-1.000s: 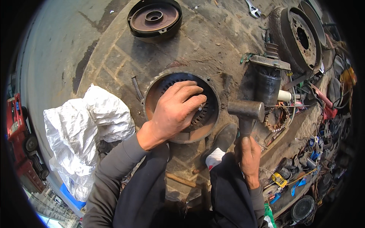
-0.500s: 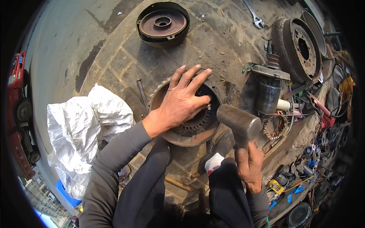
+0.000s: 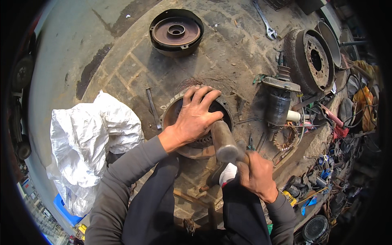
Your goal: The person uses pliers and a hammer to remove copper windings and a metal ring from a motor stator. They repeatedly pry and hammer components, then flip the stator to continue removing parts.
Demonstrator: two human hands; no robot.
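My left hand point(image 3: 192, 119) lies over a round metal housing point(image 3: 197, 152) on the ground between my feet. Its fingers are apart and slightly bent toward the far rim; whatever may be beneath the palm is hidden. Dark teeth or slots ring the inside of the housing. My right hand point(image 3: 258, 174) is wrapped around the short handle of a heavy hammer point(image 3: 225, 145). The cylindrical hammer head hangs over the housing's right side, close to my left thumb, and covers the spot below it. I cannot tell whether the head touches anything.
A metal rod point(image 3: 153, 108) lies left of the housing, near a white sack point(image 3: 87, 141). Beyond sits a round metal cover point(image 3: 175, 34). An adjustable wrench point(image 3: 266, 22), a motor rotor point(image 3: 279, 106), a rusty wheel drum point(image 3: 313, 61) and a copper-coloured ring point(image 3: 285, 138) lie to the right, beside piled scrap.
The hammer in my right hand has moved left and over the housing, its head now close to my left thumb. The fingers of my left hand have bent somewhat. The whole view has shifted slightly.
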